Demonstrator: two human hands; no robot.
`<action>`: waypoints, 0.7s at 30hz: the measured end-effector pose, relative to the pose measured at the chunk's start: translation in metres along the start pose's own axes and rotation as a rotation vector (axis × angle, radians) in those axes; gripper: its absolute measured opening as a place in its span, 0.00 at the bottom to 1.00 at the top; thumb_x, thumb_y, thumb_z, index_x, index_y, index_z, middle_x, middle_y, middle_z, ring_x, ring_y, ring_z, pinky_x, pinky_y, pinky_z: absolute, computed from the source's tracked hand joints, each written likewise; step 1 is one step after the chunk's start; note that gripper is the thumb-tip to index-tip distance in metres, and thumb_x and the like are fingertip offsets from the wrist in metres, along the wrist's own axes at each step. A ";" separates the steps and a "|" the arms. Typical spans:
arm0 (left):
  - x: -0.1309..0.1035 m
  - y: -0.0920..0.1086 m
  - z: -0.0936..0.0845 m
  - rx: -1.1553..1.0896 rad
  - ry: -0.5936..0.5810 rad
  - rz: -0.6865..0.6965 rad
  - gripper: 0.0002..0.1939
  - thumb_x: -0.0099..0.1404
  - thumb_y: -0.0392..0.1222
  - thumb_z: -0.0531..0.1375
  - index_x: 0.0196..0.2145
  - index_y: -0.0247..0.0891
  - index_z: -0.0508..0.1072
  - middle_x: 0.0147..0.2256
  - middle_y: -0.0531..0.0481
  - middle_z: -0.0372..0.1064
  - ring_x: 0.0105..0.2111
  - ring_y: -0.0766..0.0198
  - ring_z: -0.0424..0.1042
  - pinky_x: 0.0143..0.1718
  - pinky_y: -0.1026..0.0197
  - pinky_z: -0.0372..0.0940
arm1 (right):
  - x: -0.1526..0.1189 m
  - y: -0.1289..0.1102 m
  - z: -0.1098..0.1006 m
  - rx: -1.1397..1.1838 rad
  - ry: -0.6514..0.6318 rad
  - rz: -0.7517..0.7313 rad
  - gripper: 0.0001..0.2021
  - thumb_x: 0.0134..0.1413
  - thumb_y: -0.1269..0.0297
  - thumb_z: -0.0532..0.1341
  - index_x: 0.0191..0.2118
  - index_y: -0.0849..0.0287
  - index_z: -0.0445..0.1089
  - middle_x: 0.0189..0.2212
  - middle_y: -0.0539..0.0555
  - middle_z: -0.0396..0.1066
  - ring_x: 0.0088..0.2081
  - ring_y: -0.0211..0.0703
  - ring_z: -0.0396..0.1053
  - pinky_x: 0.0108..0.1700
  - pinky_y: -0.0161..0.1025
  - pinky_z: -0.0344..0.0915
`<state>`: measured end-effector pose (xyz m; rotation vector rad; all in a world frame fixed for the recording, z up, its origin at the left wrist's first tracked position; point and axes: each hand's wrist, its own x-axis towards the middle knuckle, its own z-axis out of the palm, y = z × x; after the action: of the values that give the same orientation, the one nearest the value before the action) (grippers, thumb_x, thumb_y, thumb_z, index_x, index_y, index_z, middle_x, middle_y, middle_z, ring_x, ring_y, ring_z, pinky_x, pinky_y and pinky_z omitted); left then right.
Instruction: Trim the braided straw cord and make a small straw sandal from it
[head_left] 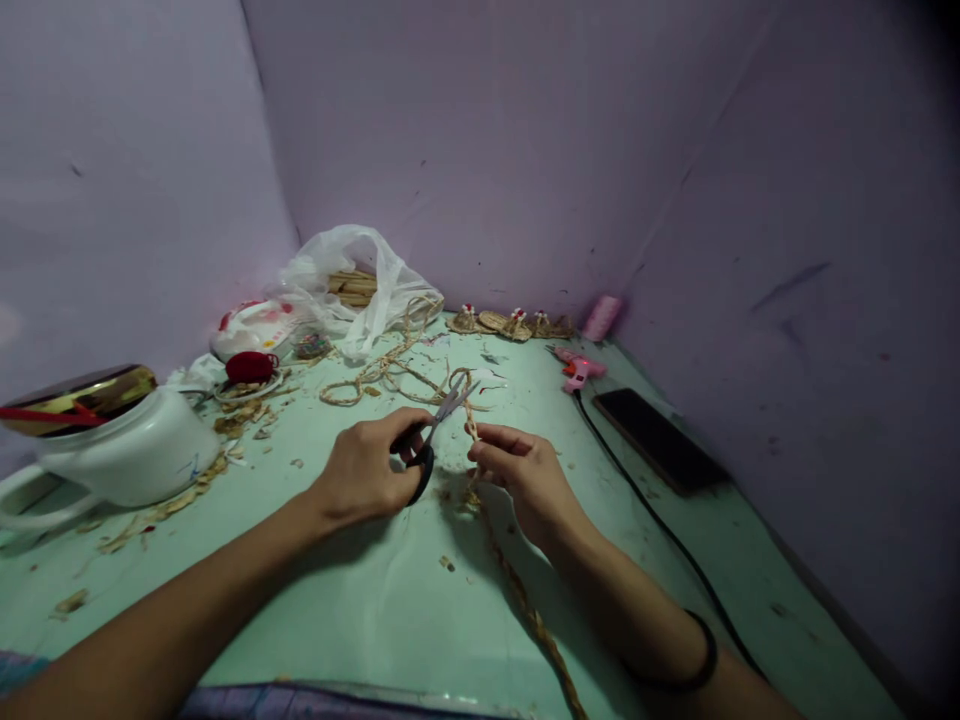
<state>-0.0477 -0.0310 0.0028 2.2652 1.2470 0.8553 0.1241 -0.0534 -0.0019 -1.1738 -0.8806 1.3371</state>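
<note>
In the head view, much is hard to read: the lower scissor handle is buried in the left hand (367, 472), the contents of the white plastic bag (352, 285) at 11 o'clock show only as pale sticks through the film, and the small woven pieces (510, 323) along the far wall at 12 o'clock are too small to make out. The white pot (127, 445) at 9 o'clock is cut off at the frame's left edge, and the braided jute rope (525, 600) runs out of the bottom edge at 6 o'clock. The left hand's fingers are curled shut around the black handles of the scissors (439, 420), whose blades point up toward 1 o'clock and stand slightly parted. The right hand (525, 475) pinches the rope's upper end between thumb and fingers (491, 440), narrow, the remaining fingers loosely bent. The rope rises from that pinch to meet the blades just beside the fingertips, between the two hands; whether the blades touch it I cannot tell. Loose jute cord (382, 375) lies coiled on the green desk (375, 610) at 11 o'clock of the hands. At 2 o'clock lies a pink glue gun (577, 368), its black cable (660, 520) trailing toward 5 o'clock, beside a dark phone (660, 440).
</note>
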 end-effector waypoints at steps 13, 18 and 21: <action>0.006 -0.014 -0.014 0.574 -0.113 0.303 0.28 0.51 0.36 0.52 0.52 0.37 0.62 0.37 0.47 0.71 0.33 0.57 0.70 0.31 0.59 0.61 | 0.002 -0.009 -0.007 0.016 -0.028 0.064 0.13 0.28 0.67 0.67 0.28 0.62 0.76 0.19 0.47 0.68 0.23 0.34 0.64 0.34 0.39 0.65; 0.007 -0.018 -0.018 0.603 -0.129 0.376 0.29 0.50 0.36 0.52 0.52 0.38 0.62 0.36 0.47 0.71 0.32 0.59 0.70 0.29 0.61 0.60 | 0.003 -0.013 -0.008 -0.051 -0.079 0.032 0.08 0.29 0.67 0.65 0.24 0.61 0.76 0.14 0.46 0.64 0.20 0.32 0.59 0.30 0.38 0.65; 0.007 -0.020 -0.019 0.605 -0.142 0.402 0.29 0.50 0.35 0.51 0.52 0.38 0.63 0.35 0.47 0.71 0.30 0.59 0.69 0.28 0.61 0.60 | 0.002 -0.016 -0.007 -0.063 -0.109 0.056 0.08 0.29 0.68 0.65 0.23 0.61 0.76 0.15 0.46 0.65 0.20 0.32 0.59 0.29 0.38 0.65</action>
<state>-0.0699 -0.0134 0.0069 3.0696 1.1042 0.4567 0.1355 -0.0501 0.0113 -1.1905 -0.9804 1.4385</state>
